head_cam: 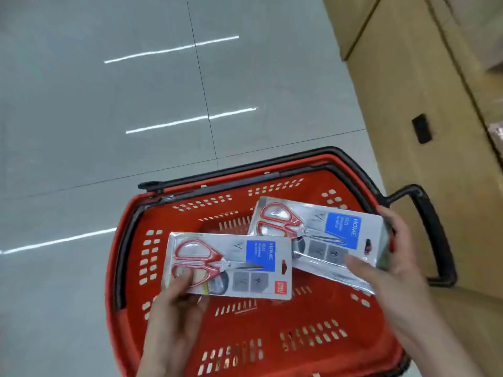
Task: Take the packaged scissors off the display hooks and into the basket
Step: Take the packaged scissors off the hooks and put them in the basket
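A red plastic basket [130, 257] with black handles sits on the floor below me. Over its open top I hold two flat packs of red-handled scissors. My left hand [177, 308] pinches the near-left corner of the left scissors pack [245, 268], thumb on top. My right hand [392, 257] grips the right scissors pack [334, 229] at its right end, thumb across the front and fingers round the edge. Both packs lie face up, the right one slightly farther away. No display hooks are in view.
Large cardboard boxes [424, 77] stand along the right side, close to the basket's black pull handle [435, 229]. Grey tiled floor [109, 118] with light reflections stretches to the left and ahead.
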Motion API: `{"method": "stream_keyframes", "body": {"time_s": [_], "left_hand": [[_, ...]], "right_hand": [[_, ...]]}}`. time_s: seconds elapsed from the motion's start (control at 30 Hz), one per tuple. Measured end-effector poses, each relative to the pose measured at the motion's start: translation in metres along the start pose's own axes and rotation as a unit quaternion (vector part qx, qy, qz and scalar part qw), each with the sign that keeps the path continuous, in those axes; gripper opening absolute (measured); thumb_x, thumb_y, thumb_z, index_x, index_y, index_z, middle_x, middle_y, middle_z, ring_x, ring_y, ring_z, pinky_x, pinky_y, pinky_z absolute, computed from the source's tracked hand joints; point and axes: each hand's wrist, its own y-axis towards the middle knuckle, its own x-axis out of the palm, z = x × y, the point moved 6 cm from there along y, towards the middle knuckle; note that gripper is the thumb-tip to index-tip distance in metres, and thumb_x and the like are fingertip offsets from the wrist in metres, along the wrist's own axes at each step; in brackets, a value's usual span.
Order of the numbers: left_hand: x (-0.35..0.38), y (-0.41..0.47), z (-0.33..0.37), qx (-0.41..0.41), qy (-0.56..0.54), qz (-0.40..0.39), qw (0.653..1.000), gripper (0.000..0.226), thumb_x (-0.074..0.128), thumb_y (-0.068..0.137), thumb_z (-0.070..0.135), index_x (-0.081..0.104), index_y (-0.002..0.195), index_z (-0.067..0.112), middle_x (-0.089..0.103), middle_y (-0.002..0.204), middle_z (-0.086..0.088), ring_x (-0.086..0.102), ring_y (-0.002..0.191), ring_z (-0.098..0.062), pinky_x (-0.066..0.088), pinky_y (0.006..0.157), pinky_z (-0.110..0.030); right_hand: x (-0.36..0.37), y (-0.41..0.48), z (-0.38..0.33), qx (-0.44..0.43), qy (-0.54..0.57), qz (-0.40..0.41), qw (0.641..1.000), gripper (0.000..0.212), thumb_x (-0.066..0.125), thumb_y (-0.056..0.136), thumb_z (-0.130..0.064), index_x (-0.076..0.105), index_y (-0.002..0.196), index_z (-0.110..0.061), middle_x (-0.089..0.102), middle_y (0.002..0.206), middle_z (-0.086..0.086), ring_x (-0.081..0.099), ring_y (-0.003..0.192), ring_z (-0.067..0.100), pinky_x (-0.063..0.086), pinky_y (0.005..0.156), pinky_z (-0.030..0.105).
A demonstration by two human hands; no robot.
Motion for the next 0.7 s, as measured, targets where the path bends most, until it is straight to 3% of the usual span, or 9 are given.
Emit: {"method": "stream_keyframes", "body": {"time_s": [0.07,0.13,0.2,0.27,0.33,0.4,0.47,0.6,0.7], "left_hand": [[0.018,-0.032,0.023,0.006,-0.009,0.001,1.0,0.043,0.06,0.08,0.014,0.066,0.12,0.002,0.072,0.111,-0.016,0.07,0.098,-0.025,0.059,0.081,-0.038],[0.043,-0.065,0.042,0.025,0.006,-0.017,1.0,0.047,0.057,0.083,0.017,0.062,0.128,0.003,0.069,0.121,-0.018,0.068,0.106,-0.028,0.055,0.088,-0.046],[0.072,-0.1,0.061,0.064,0.069,-0.035,0.995,0.03,0.051,0.089,0.014,0.074,0.107,0.007,0.075,0.104,-0.015,0.074,0.086,-0.023,0.062,0.074,-0.037],[0.096,-0.135,0.083,0.14,0.136,-0.002,0.981,0.038,0.048,0.097,0.008,0.079,0.078,0.017,0.074,0.076,-0.008,0.069,0.059,-0.014,0.058,0.053,-0.025],[0.118,-0.169,0.106,0.236,0.208,0.012,0.949,0.031,0.057,0.098,0.01,0.075,0.097,0.035,0.073,0.087,-0.011,0.064,0.059,-0.012,0.056,0.055,-0.026],[0.137,-0.2,0.125,0.297,0.252,0.009,0.921,0.051,0.061,0.096,0.011,0.057,0.123,0.054,0.072,0.099,-0.01,0.065,0.065,-0.016,0.059,0.062,-0.027],[0.155,-0.229,0.141,0.319,0.272,-0.01,0.908,0.046,0.06,0.096,0.01,0.061,0.123,0.047,0.076,0.086,0.001,0.068,0.064,-0.011,0.058,0.062,-0.022],[0.191,-0.285,0.167,0.334,0.39,-0.093,0.853,0.032,0.056,0.095,-0.003,0.08,0.091,0.018,0.068,0.06,0.002,0.052,0.051,-0.008,0.043,0.048,-0.009],[0.22,-0.328,0.186,0.332,0.466,-0.239,0.785,0.034,0.066,0.091,-0.003,0.081,0.086,0.027,0.077,0.089,0.012,0.066,0.078,0.002,0.051,0.068,-0.007]], "right_hand": [[-0.018,-0.022,-0.026,0.005,0.028,0.013,1.0,0.078,0.07,0.077,0.014,0.049,0.114,-0.052,0.074,0.101,-0.013,0.067,0.1,0.018,0.055,0.088,0.053],[-0.031,-0.043,-0.048,0.023,0.08,0.035,0.996,0.074,0.069,0.077,0.013,0.05,0.115,-0.047,0.076,0.095,-0.009,0.069,0.097,0.023,0.061,0.073,0.048],[-0.041,-0.064,-0.073,0.024,0.134,0.054,0.989,0.076,0.07,0.073,0.006,0.046,0.129,-0.038,0.077,0.092,-0.011,0.072,0.095,0.021,0.063,0.07,0.043],[-0.048,-0.084,-0.103,-0.001,0.163,0.058,0.985,0.077,0.073,0.065,-0.004,0.047,0.132,-0.032,0.076,0.093,-0.014,0.074,0.09,0.011,0.063,0.071,0.038],[-0.056,-0.103,-0.136,-0.038,0.166,0.047,0.984,0.067,0.075,0.062,-0.011,0.055,0.12,-0.037,0.076,0.097,-0.011,0.073,0.088,0.006,0.061,0.065,0.024],[-0.066,-0.123,-0.168,-0.075,0.148,0.027,0.986,0.057,0.074,0.065,-0.014,0.058,0.112,-0.044,0.074,0.102,-0.007,0.072,0.093,0.007,0.058,0.067,0.018],[-0.079,-0.144,-0.196,-0.104,0.129,0.018,0.986,0.057,0.073,0.065,-0.016,0.059,0.113,-0.045,0.073,0.106,-0.005,0.071,0.097,0.009,0.057,0.07,0.018],[-0.108,-0.189,-0.244,-0.141,0.113,0.024,0.983,0.055,0.077,0.07,-0.015,0.061,0.116,-0.041,0.074,0.106,-0.003,0.07,0.098,0.013,0.058,0.075,0.021],[-0.127,-0.224,-0.274,-0.16,0.096,0.037,0.982,0.073,0.088,0.047,-0.061,0.063,0.114,-0.044,0.075,0.105,-0.003,0.071,0.098,0.016,0.06,0.074,0.026]]}}
